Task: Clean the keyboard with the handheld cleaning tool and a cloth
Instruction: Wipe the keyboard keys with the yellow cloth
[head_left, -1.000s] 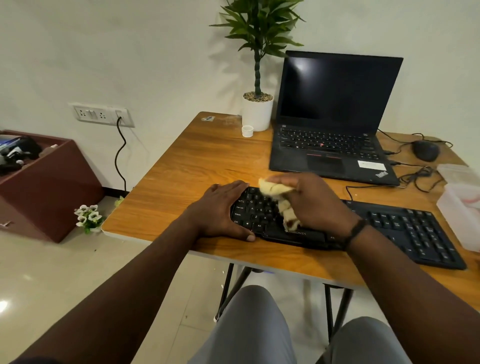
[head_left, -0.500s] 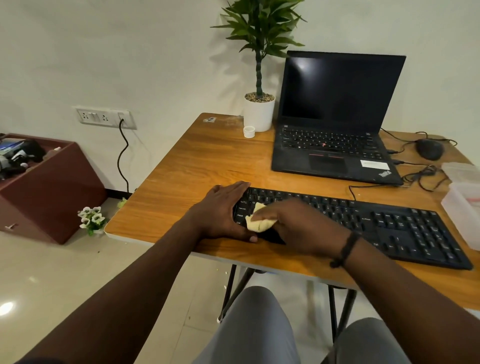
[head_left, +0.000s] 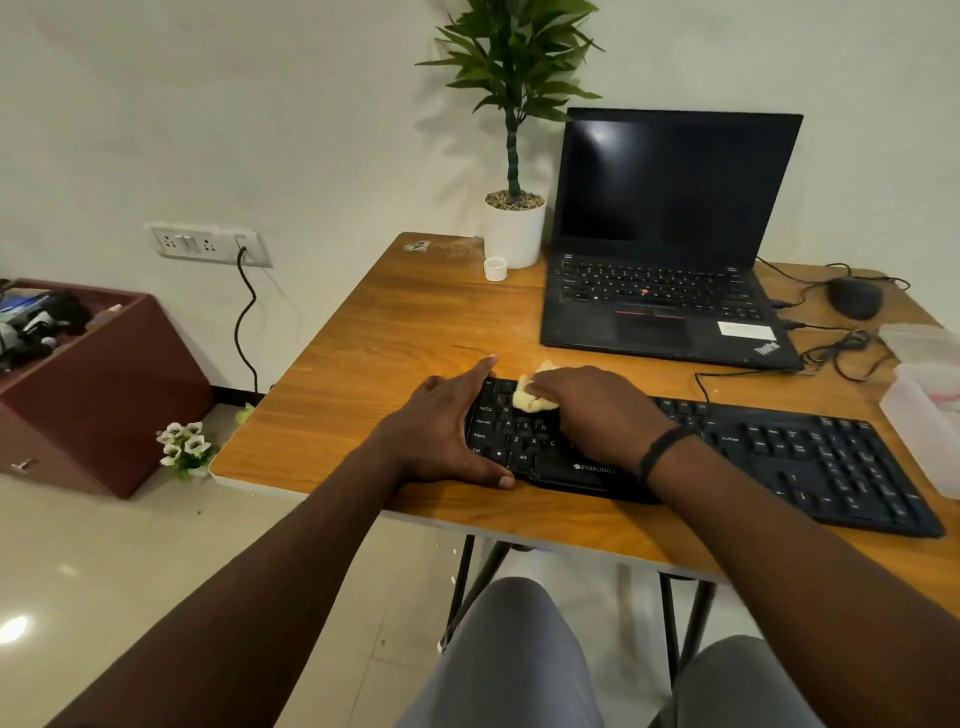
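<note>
A black keyboard (head_left: 727, 457) with white key legends lies on the wood-grain orange-brown table (head_left: 363, 364) under a pale yellow cloth (head_left: 530, 395) — behind it a black laptop (head_left: 670, 234), a green plant (head_left: 514, 62) in a white pot (head_left: 514, 234).

Left hand (head_left: 447, 436) braces the left end of the flat black plastic keyboard (head_left: 753, 457) on the wooden surface (head_left: 363, 364); right hand (head_left: 597, 410) presses a crumpled pale-yellow cloth (head_left: 530, 395) onto the upper-left keys.

Matt plastic keyboard (head_left: 779, 462); smooth wood-grain table (head_left: 363, 395).
</note>
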